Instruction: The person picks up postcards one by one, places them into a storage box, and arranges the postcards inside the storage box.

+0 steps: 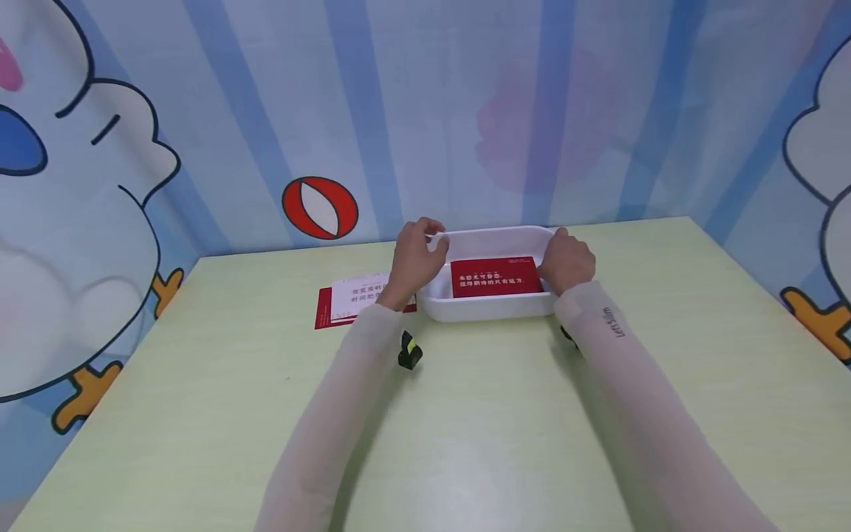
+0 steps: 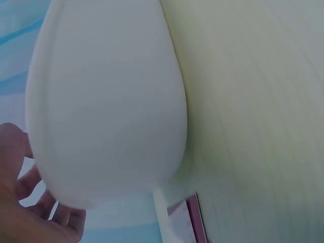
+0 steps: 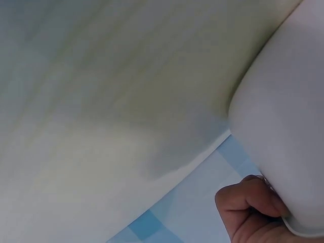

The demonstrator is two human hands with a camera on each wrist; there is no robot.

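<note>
Hands framed the white tray [image 1: 493, 307]: your left hand [image 1: 415, 255] and right hand [image 1: 566, 260] curled round opposite rims. Even pressure would have kept its red card [image 1: 495, 276] flat.

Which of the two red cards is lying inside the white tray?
The all-red card with white lettering, lying in the white tray between both hands. The other card, red-edged with a white panel, lies on the table left of the tray.
</note>
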